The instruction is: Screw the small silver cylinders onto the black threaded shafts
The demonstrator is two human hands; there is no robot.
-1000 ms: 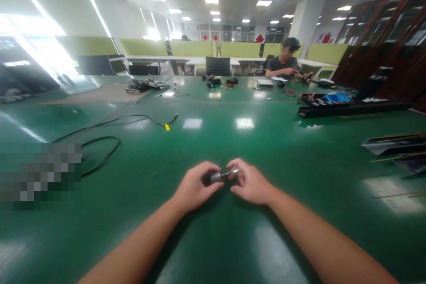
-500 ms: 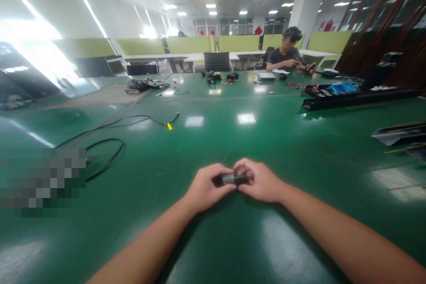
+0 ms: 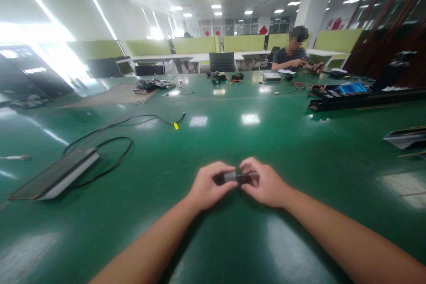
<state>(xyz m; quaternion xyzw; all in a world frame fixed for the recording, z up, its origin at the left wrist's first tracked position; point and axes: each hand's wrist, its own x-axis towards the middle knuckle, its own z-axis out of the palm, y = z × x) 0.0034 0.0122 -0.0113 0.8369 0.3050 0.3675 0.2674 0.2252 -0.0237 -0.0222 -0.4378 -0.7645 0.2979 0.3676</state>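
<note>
I saw the bare L hand (image 3: 207, 185) gripping a grey-and-black cylinder (image 3: 230, 176), bare R hand (image 3: 268, 184) grasping its dark right end, over near ctr of the glossy green tabletop (image 3: 213, 142); steady hold w/ both ends aligned seemed best.

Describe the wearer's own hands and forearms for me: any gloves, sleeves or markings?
The left hand and right hand are both bare, without gloves. No sleeve, watch or bracelet shows on the left forearm or right forearm. I see no markings; the blur hides whether there are rings.
</note>
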